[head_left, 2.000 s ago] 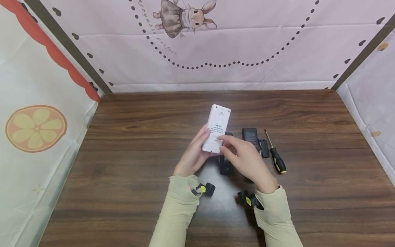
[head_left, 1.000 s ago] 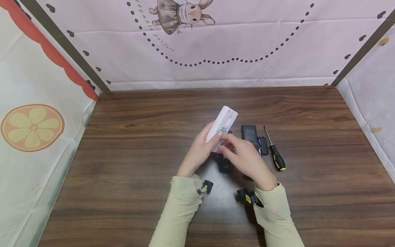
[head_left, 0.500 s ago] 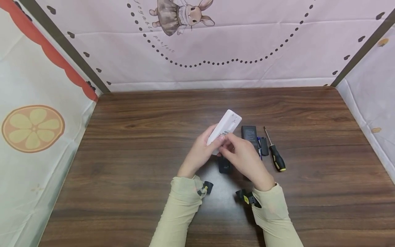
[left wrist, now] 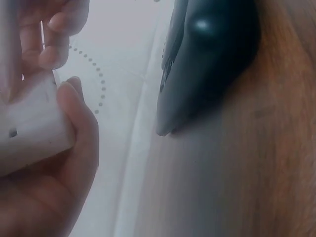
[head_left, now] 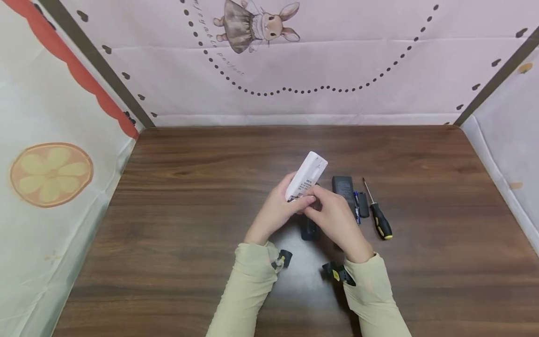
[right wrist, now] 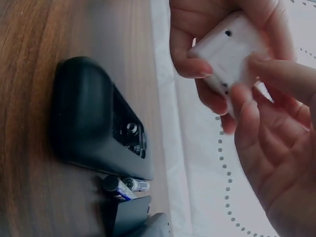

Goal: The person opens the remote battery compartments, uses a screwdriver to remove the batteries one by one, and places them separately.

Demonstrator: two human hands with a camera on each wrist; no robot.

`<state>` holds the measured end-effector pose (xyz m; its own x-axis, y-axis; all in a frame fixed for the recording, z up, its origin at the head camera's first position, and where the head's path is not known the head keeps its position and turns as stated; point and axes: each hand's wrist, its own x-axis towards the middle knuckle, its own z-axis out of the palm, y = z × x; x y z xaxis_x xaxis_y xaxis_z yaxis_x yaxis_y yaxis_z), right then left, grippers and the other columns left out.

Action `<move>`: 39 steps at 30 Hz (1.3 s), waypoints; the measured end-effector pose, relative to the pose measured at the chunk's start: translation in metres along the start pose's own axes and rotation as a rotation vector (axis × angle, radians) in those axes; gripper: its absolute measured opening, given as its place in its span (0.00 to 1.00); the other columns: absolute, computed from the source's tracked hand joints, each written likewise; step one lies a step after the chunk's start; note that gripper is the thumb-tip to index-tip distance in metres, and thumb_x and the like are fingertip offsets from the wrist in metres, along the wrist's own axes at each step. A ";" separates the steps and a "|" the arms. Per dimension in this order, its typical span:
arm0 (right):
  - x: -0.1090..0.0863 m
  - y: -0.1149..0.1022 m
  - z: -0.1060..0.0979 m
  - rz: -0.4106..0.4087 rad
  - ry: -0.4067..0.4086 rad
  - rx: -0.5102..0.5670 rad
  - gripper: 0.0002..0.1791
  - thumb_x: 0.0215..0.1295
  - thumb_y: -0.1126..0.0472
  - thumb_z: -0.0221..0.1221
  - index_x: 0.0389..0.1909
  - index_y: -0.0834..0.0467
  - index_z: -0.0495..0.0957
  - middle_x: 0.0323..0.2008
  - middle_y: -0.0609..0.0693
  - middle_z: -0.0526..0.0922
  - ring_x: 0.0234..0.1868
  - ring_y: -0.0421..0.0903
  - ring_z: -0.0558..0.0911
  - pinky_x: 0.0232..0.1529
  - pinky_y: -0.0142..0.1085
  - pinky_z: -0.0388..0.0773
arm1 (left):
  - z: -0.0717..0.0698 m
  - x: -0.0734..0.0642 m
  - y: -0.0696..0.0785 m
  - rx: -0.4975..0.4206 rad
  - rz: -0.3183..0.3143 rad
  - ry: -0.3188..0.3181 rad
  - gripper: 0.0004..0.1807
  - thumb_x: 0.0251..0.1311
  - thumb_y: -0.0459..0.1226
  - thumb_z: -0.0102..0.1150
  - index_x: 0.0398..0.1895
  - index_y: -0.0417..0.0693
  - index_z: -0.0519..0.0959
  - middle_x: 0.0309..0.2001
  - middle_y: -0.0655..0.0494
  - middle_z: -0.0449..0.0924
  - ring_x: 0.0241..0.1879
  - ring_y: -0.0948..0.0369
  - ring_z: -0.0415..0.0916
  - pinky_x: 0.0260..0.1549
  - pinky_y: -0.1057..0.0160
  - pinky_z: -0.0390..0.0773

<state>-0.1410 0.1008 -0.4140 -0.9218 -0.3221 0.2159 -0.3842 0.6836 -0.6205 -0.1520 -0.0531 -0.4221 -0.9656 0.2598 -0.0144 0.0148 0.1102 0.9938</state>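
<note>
My left hand (head_left: 273, 210) grips a white remote control (head_left: 308, 173), tilted above the table, its back with small printed text turned up. My right hand (head_left: 337, 220) meets it at the lower end. In the right wrist view, thumb and forefinger of that hand pinch the end of the white remote (right wrist: 232, 54), which shows small screw holes. Fingers hide much of this end, and a dark patch beside them in the head view is too small to make out. Below the hands lies a black device (head_left: 309, 230), partly covered.
Right of the hands lies a black remote (head_left: 343, 187); its battery bay with springs (right wrist: 132, 129) shows in the right wrist view. Blue batteries (head_left: 357, 208), a small black cover (head_left: 364, 205) and a screwdriver (head_left: 382, 222) lie beside it on the wooden table (head_left: 189, 187).
The white remote has tilted rightward and turned in my left hand. My left thumb has moved down toward the right fingers, which stay at its lower end. Table things have not moved.
</note>
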 end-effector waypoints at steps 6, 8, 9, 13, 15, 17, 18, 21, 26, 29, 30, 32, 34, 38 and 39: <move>0.001 -0.001 0.003 -0.006 -0.012 0.052 0.14 0.55 0.57 0.61 0.43 0.50 0.73 0.34 0.43 0.79 0.30 0.42 0.75 0.30 0.35 0.73 | -0.008 -0.010 0.015 -0.068 -0.009 -0.031 0.32 0.53 0.39 0.61 0.61 0.52 0.61 0.42 0.48 0.74 0.33 0.57 0.74 0.30 0.50 0.77; 0.003 -0.001 0.003 -0.014 -0.013 0.058 0.15 0.57 0.57 0.60 0.46 0.50 0.73 0.31 0.42 0.78 0.28 0.40 0.74 0.28 0.33 0.72 | -0.014 -0.011 0.015 -0.071 -0.008 -0.011 0.31 0.54 0.38 0.60 0.62 0.50 0.60 0.42 0.46 0.74 0.32 0.54 0.75 0.30 0.47 0.76; 0.004 -0.001 0.003 -0.016 -0.009 0.059 0.16 0.57 0.57 0.60 0.47 0.51 0.73 0.30 0.42 0.77 0.28 0.39 0.74 0.27 0.33 0.72 | -0.017 -0.010 0.013 -0.074 -0.010 0.007 0.31 0.54 0.38 0.60 0.61 0.50 0.60 0.42 0.45 0.74 0.32 0.52 0.75 0.30 0.46 0.76; 0.009 0.004 0.002 0.007 -0.001 0.081 0.19 0.58 0.58 0.58 0.52 0.51 0.71 0.28 0.43 0.77 0.26 0.38 0.75 0.23 0.32 0.71 | -0.026 -0.005 -0.002 -0.096 -0.031 0.100 0.29 0.56 0.44 0.57 0.60 0.52 0.62 0.41 0.40 0.74 0.35 0.45 0.74 0.30 0.43 0.75; 0.013 0.007 0.002 0.020 0.001 0.078 0.20 0.59 0.58 0.57 0.53 0.50 0.70 0.29 0.44 0.78 0.27 0.38 0.76 0.22 0.33 0.71 | -0.030 -0.003 -0.009 -0.118 -0.041 0.151 0.28 0.56 0.47 0.56 0.59 0.54 0.63 0.42 0.39 0.74 0.37 0.43 0.74 0.29 0.41 0.74; 0.018 0.007 0.004 0.044 -0.001 0.065 0.19 0.60 0.57 0.56 0.54 0.49 0.70 0.31 0.45 0.80 0.28 0.39 0.76 0.23 0.34 0.72 | -0.034 -0.003 -0.013 -0.134 -0.043 0.189 0.28 0.56 0.50 0.55 0.59 0.55 0.63 0.42 0.37 0.74 0.39 0.41 0.74 0.29 0.40 0.74; 0.020 0.008 0.005 0.058 -0.001 0.058 0.18 0.61 0.57 0.55 0.53 0.50 0.70 0.31 0.46 0.80 0.29 0.40 0.76 0.24 0.35 0.72 | -0.036 -0.003 -0.014 -0.138 -0.043 0.203 0.28 0.56 0.51 0.55 0.58 0.55 0.64 0.42 0.36 0.74 0.39 0.41 0.74 0.29 0.40 0.73; 0.025 0.009 0.011 0.107 -0.009 0.044 0.16 0.60 0.55 0.55 0.49 0.51 0.72 0.34 0.47 0.81 0.30 0.42 0.76 0.27 0.36 0.73 | -0.040 -0.003 -0.017 -0.140 -0.048 0.227 0.29 0.55 0.52 0.55 0.58 0.54 0.63 0.42 0.35 0.74 0.39 0.40 0.74 0.29 0.39 0.73; 0.033 0.010 0.027 0.111 -0.056 0.012 0.19 0.61 0.56 0.54 0.55 0.49 0.70 0.34 0.46 0.81 0.28 0.41 0.75 0.27 0.34 0.72 | -0.044 -0.003 -0.019 -0.130 -0.057 0.254 0.29 0.55 0.53 0.55 0.58 0.53 0.64 0.40 0.38 0.74 0.38 0.40 0.74 0.28 0.40 0.74; 0.036 0.009 0.035 0.092 -0.067 -0.006 0.20 0.61 0.58 0.54 0.56 0.49 0.70 0.32 0.47 0.80 0.25 0.41 0.74 0.25 0.34 0.71 | -0.045 -0.003 -0.019 -0.120 -0.072 0.251 0.29 0.55 0.53 0.54 0.58 0.54 0.64 0.39 0.41 0.75 0.38 0.40 0.74 0.29 0.41 0.74; 0.036 0.009 0.037 0.089 -0.070 -0.014 0.19 0.61 0.59 0.54 0.55 0.50 0.71 0.32 0.47 0.80 0.25 0.42 0.73 0.24 0.34 0.71 | -0.046 -0.003 -0.019 -0.117 -0.077 0.248 0.29 0.55 0.53 0.54 0.58 0.54 0.64 0.39 0.42 0.75 0.38 0.41 0.74 0.29 0.41 0.74; 0.037 0.009 0.041 0.087 -0.077 -0.025 0.17 0.61 0.59 0.54 0.52 0.51 0.73 0.32 0.48 0.80 0.25 0.42 0.74 0.25 0.34 0.71 | -0.046 -0.003 -0.019 -0.111 -0.088 0.247 0.30 0.55 0.54 0.54 0.59 0.54 0.64 0.39 0.43 0.74 0.39 0.42 0.74 0.30 0.41 0.74; 0.037 0.010 0.043 0.091 -0.089 -0.041 0.15 0.60 0.60 0.55 0.49 0.52 0.74 0.32 0.48 0.80 0.27 0.42 0.75 0.26 0.35 0.73 | -0.046 -0.003 -0.019 -0.103 -0.093 0.249 0.30 0.55 0.54 0.54 0.59 0.55 0.63 0.39 0.43 0.74 0.38 0.42 0.75 0.29 0.42 0.75; 0.037 0.013 0.044 0.111 -0.100 -0.047 0.14 0.60 0.61 0.56 0.47 0.53 0.76 0.35 0.50 0.81 0.30 0.43 0.77 0.29 0.37 0.75 | -0.046 -0.002 -0.020 -0.093 -0.091 0.248 0.29 0.55 0.54 0.54 0.58 0.55 0.64 0.38 0.40 0.75 0.38 0.42 0.75 0.28 0.42 0.75; 0.037 0.013 0.044 0.119 -0.098 -0.046 0.14 0.60 0.61 0.56 0.47 0.53 0.76 0.36 0.50 0.81 0.31 0.44 0.77 0.30 0.37 0.75 | -0.046 -0.002 -0.020 -0.090 -0.091 0.245 0.29 0.55 0.54 0.54 0.58 0.55 0.64 0.38 0.39 0.75 0.38 0.42 0.75 0.28 0.42 0.75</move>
<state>-0.1777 0.0692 -0.4479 -0.9523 -0.2979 0.0668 -0.2766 0.7493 -0.6017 -0.1619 -0.0998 -0.4368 -0.9961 0.0118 -0.0877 -0.0873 0.0335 0.9956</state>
